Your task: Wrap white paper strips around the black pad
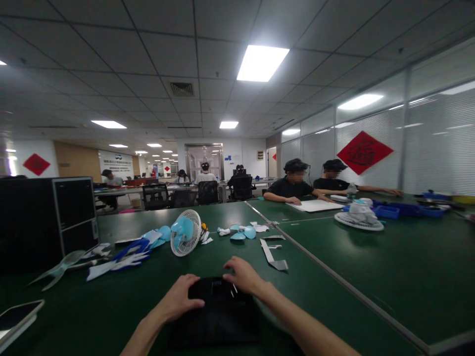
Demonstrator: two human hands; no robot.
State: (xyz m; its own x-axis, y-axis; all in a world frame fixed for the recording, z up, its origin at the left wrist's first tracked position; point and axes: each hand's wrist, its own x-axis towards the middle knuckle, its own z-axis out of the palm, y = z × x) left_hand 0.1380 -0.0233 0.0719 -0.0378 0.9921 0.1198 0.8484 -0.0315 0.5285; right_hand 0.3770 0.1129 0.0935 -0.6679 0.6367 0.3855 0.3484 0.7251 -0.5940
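A black, glossy, flat rectangular panel (218, 316) lies on the green table in front of me; its exact kind is unclear. My left hand (181, 299) grips its far left corner, thumb on top and fingers around the edge. At the far right corner my right hand (243, 277) curls over the edge, thumb and forefinger somewhat apart; its other fingers are partly hidden. Beyond the panel stands a white fan grille with blue blades (185, 232). To the right of that lies a loose blue fan blade (243, 232), with grey-white strips (272, 254) nearer me.
A black computer case (48, 217) stands at left, near blue-and-white gloves (126, 259) and a phone-like device (18, 319). A metal seam (319, 267) crosses the table (371, 262). Two people sit across it at right, near a fan part (359, 220) and blue trays (386, 211).
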